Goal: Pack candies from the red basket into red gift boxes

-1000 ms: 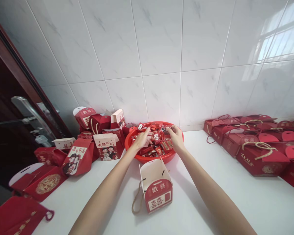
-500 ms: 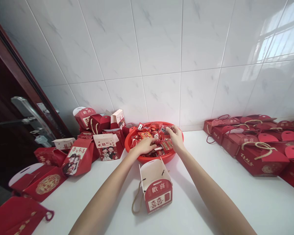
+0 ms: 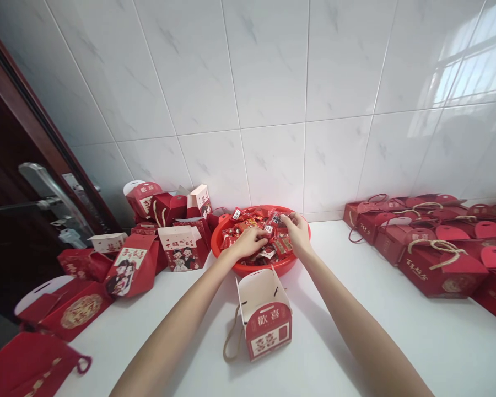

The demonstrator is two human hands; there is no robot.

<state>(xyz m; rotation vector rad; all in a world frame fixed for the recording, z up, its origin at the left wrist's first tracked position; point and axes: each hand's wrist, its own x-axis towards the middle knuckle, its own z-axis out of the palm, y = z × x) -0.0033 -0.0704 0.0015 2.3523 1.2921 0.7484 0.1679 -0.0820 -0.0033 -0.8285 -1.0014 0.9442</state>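
Basin (image 3: 288,267) plain red; wall tiles (image 3: 273,66) white, grey-veined.

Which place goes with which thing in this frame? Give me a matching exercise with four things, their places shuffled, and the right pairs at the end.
Things
1. Open carton
2. Left hand
3. Metal door handle
4. Right hand

Places
A. Reaching in at the right rim of the red basin
B. On the dark door at the far left of the view
C. On the white surface, in front of the basin
D. Reaching in over the basin's front left rim

Right pairs: 1-C, 2-D, 3-B, 4-A
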